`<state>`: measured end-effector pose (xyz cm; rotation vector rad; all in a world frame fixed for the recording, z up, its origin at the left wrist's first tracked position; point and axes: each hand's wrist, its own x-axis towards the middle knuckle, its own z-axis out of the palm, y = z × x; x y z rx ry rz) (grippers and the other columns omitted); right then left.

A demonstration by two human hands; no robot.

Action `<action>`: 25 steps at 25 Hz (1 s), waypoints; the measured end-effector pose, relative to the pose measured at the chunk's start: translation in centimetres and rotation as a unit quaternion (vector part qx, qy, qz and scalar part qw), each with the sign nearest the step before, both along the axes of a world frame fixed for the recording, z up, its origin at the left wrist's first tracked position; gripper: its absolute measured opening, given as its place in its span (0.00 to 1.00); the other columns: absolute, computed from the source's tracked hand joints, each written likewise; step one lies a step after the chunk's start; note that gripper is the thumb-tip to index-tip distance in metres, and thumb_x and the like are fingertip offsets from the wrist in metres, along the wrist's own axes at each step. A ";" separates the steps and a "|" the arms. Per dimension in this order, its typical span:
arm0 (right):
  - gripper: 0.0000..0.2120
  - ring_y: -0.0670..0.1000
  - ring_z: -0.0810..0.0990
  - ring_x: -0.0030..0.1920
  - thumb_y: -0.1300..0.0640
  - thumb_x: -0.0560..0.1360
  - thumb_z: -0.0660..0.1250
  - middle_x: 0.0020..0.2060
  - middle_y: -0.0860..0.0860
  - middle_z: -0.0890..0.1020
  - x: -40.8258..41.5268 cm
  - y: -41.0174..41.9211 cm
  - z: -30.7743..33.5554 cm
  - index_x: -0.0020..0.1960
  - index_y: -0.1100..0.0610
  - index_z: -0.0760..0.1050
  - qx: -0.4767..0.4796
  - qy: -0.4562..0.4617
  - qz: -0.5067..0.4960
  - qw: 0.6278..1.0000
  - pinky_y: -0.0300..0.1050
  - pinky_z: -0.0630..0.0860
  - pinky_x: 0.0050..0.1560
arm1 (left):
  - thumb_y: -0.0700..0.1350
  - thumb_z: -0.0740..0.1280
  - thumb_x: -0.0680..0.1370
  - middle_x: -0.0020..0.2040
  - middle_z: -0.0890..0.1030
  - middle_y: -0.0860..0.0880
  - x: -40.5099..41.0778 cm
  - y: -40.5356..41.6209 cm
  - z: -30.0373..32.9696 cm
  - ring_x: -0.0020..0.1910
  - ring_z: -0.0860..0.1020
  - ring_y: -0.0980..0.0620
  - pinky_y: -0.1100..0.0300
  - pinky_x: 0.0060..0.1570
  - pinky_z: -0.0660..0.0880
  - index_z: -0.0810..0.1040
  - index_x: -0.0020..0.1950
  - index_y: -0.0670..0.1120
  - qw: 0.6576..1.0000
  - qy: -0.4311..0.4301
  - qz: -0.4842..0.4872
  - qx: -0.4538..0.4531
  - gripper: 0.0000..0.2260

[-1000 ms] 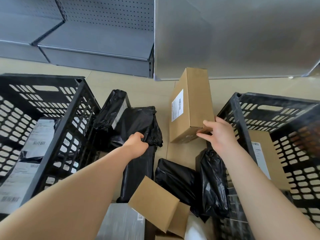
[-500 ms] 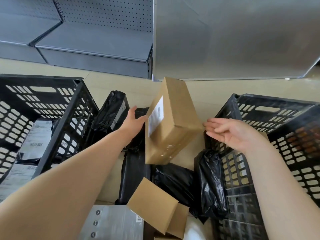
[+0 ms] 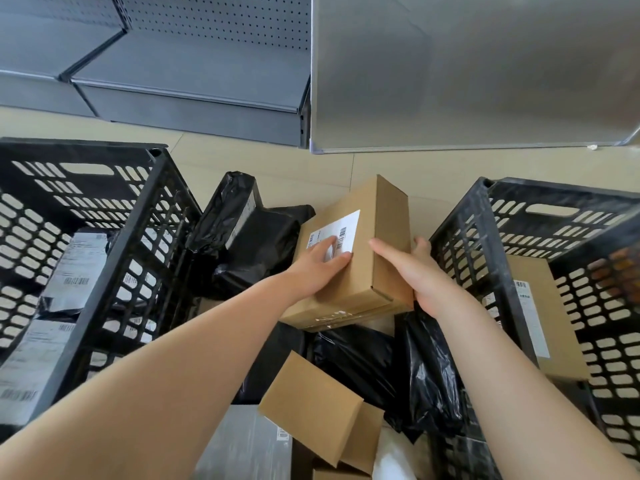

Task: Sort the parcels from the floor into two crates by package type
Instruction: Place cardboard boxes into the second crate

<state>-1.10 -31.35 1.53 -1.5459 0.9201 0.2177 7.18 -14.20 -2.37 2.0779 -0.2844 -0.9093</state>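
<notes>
A brown cardboard box (image 3: 381,216) with a white barcode label is held tilted above the pile between the two black crates. My left hand (image 3: 317,270) lies on its labelled top face with the fingers flat. My right hand (image 3: 420,282) grips its right side, thumb on top and fingers round the far edge. The left crate (image 3: 157,202) holds black bags with labels (image 3: 79,268). In the right crate (image 3: 485,261) lies a flat cardboard box (image 3: 543,323). Black plastic bags (image 3: 256,244) lie on the floor.
More black bags (image 3: 429,375) and a small cardboard box (image 3: 311,407) sit close to me, beside a grey parcel (image 3: 242,445). Grey shelving (image 3: 194,81) and a metal panel (image 3: 467,71) stand behind on the beige floor.
The box tipped over from standing on end. My left hand let go of a black bag and came onto the label. My right hand took the box's right side.
</notes>
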 end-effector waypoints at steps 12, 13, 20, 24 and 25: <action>0.41 0.53 0.81 0.57 0.45 0.68 0.71 0.60 0.52 0.81 -2.0 -2.4 -2.3 0.77 0.53 0.62 0.087 -0.100 -0.202 0.970 0.50 0.79 0.52 | 0.62 0.60 0.79 0.79 0.58 0.44 1.7 3.9 -0.8 0.76 0.60 0.39 0.42 0.73 0.61 0.51 0.81 0.50 0.975 -0.024 0.160 0.154 0.35; 0.41 0.53 0.82 0.58 0.46 0.68 0.72 0.61 0.53 0.81 -2.0 -2.0 -2.3 0.77 0.54 0.62 0.116 -0.118 -0.216 0.962 0.51 0.79 0.55 | 0.63 0.61 0.79 0.79 0.58 0.44 2.1 3.9 -0.3 0.75 0.60 0.38 0.42 0.72 0.61 0.50 0.81 0.50 0.966 0.020 0.224 0.126 0.37; 0.25 0.53 0.82 0.59 0.49 0.75 0.70 0.60 0.52 0.82 0.1 3.4 -2.8 0.69 0.53 0.70 0.227 -0.162 -0.277 0.920 0.59 0.79 0.58 | 0.67 0.67 0.72 0.80 0.56 0.47 1.7 2.9 0.8 0.75 0.60 0.37 0.30 0.67 0.64 0.49 0.80 0.58 0.851 0.246 0.452 -0.105 0.43; 0.26 0.55 0.81 0.60 0.50 0.76 0.69 0.62 0.53 0.80 0.5 5.1 -3.3 0.72 0.52 0.66 0.263 -0.167 -0.263 0.913 0.59 0.81 0.55 | 0.72 0.69 0.65 0.73 0.69 0.48 1.7 1.5 2.1 0.69 0.71 0.40 0.30 0.62 0.69 0.56 0.78 0.61 0.832 0.246 0.440 -0.232 0.45; 0.27 0.56 0.80 0.61 0.51 0.76 0.69 0.63 0.54 0.79 0.5 5.5 -3.5 0.72 0.52 0.65 0.265 -0.163 -0.246 0.918 0.60 0.82 0.54 | 0.73 0.71 0.60 0.71 0.71 0.49 1.7 1.3 2.3 0.66 0.73 0.41 0.33 0.63 0.71 0.56 0.77 0.62 0.834 0.231 0.438 -0.242 0.49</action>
